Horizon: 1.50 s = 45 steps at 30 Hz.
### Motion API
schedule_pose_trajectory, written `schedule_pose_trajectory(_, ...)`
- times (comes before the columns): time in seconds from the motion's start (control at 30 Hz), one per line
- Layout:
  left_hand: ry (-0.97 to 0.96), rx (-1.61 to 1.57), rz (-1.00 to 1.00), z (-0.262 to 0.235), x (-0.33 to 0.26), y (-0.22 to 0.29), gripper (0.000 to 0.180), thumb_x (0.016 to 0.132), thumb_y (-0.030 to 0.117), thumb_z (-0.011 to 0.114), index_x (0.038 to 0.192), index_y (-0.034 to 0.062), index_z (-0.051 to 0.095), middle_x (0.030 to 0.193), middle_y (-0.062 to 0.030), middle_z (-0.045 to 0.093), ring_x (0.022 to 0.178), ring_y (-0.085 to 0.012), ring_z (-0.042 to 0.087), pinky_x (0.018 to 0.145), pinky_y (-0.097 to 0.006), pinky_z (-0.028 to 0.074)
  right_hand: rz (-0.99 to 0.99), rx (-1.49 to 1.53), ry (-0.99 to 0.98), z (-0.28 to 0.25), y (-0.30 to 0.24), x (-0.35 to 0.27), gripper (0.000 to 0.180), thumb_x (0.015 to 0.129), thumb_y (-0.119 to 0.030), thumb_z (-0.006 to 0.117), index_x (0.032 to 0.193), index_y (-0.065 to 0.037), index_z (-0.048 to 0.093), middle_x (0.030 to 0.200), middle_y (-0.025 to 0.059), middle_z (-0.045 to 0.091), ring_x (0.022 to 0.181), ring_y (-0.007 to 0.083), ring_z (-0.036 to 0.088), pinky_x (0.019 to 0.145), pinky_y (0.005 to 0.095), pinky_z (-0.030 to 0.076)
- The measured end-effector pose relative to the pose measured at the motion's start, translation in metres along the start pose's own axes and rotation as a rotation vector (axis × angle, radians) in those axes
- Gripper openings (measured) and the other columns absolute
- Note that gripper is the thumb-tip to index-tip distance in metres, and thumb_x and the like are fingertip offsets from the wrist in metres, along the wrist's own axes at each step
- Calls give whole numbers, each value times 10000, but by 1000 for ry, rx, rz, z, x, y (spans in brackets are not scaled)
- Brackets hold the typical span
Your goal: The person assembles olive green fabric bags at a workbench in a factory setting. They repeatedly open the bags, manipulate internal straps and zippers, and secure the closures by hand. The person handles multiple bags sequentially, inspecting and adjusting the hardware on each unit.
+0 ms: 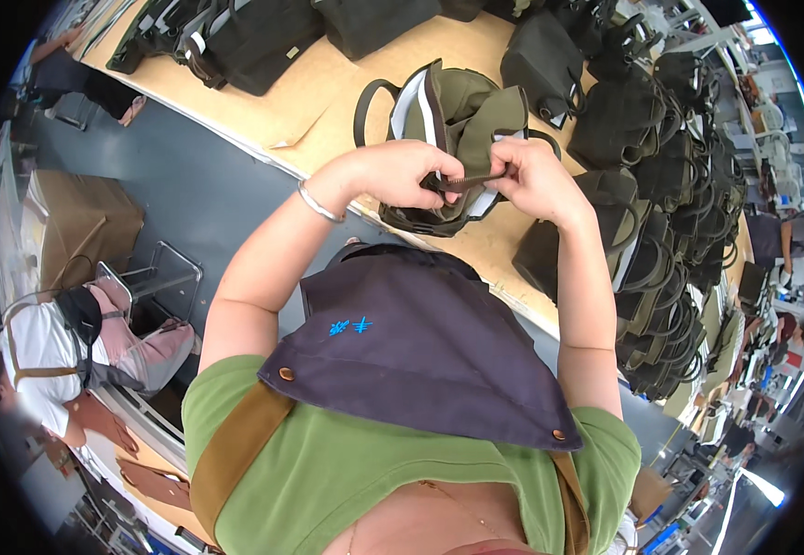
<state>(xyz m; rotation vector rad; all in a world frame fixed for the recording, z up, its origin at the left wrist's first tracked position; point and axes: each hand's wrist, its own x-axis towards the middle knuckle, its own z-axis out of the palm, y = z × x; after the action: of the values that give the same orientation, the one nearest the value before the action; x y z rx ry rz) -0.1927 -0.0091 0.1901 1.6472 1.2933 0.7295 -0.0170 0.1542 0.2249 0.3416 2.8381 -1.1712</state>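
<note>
An olive and black handbag [471, 106] stands open at the table's near edge, right in front of me. Its olive lining shows inside, with white strips along the mouth and a dark loop handle rising at the left. Across the near side of the mouth runs a brown zipper [472, 183]. My left hand [408, 174] is closed on its left end, fingers curled down at the rim. Thumb and fingers of my right hand [533, 182] pinch the zipper farther right. The bag's bottom and the fingertips of my left hand are partly hidden.
The light wooden table [333, 91] carries dark bags [259, 46] along its far side. More finished-looking bags [661, 268] lie heaped to the right. At left, a brown carton [83, 227] and a metal-framed chair [166, 268] stand near a seated co-worker [134, 338].
</note>
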Motion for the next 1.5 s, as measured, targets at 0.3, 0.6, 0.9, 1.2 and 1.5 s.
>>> schedule_pose_trajectory(0.3, -577, -635, -139, -33, 18, -5, 519, 794, -2, 682, 1294, 3, 545, 1301, -90, 554, 1007, -201, 667, 796, -303, 560, -83, 49, 108, 5, 9, -10, 159, 727, 46, 673, 768, -6, 528, 751, 109, 543, 741, 254, 590, 674, 352, 469)
schedule_pose_trajectory(0.6, -464, -420, -41, -26, 22, -26, 432, 863, 125, 611, 1275, -2, 580, 1297, -88, 531, 951, -185, 656, 785, -279, 536, -43, 119, 72, 4, 12, -19, 187, 705, 89, 653, 764, -6, 504, 789, 50, 544, 768, 167, 549, 728, 305, 461)
schedule_pose_trajectory(0.9, -78, 650, -18, -18, 20, 19, 306, 656, 161, 627, 949, 119, 703, 1312, -76, 564, 1237, -271, 495, 1011, -472, 363, -182, 159, 102, 7, 15, -20, 372, 741, -89, 792, 698, -37, 426, 701, 56, 441, 678, 203, 435, 619, 331, 382)
schedule_pose_trajectory(1.2, 12, 364, 116, -22, 21, -2, 164, 699, 192, 740, 671, 108, 603, 812, 9, 580, 820, -196, 583, 928, -394, 354, 54, 177, -40, 5, 13, -25, 309, 834, -58, 716, 736, -33, 423, 715, 20, 526, 664, 126, 471, 597, 276, 402)
schedule_pose_trajectory(1.5, 624, 1146, -158, 19, 17, -4, 308, 596, 95, 689, 892, 92, 606, 944, -80, 536, 935, -268, 535, 817, -390, 390, 218, 251, 5, 17, -1, -13, 129, 898, -152, 654, 937, -32, 627, 684, 96, 640, 584, 163, 685, 571, 290, 490)
